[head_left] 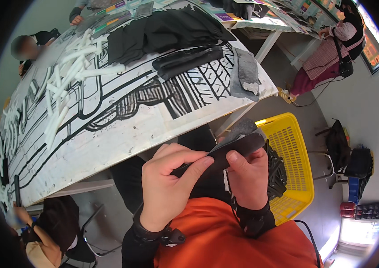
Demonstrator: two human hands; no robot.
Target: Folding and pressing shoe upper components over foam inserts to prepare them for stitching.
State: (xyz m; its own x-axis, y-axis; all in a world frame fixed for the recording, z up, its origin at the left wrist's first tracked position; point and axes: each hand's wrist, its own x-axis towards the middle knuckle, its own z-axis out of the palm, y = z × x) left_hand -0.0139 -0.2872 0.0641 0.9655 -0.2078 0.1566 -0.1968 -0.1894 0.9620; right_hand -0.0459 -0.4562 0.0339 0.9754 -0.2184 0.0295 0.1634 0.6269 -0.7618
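In front of me, above my lap, both hands grip a dark grey, soft-looking flat piece with a rounded end (243, 144). Its layers or folded edges part at the top; exactly what it is I cannot tell. My left hand (169, 178) pinches its near left end between thumb and fingers. Further right, my right hand (248, 178) holds it from beneath, thumb pressed on the face. On the table, nearest to the hands, lie a grey flat strip with a pale worn patch (245, 73) and a long black padded piece (187, 61).
A black fabric stack (167, 33) and many white tubes (73, 67) cover parts of the drawn-on table (122, 143). A yellow basket (303, 165) holding black pieces stands by my right side. Other people (332, 49) work around; a chair (93, 236) is at lower left.
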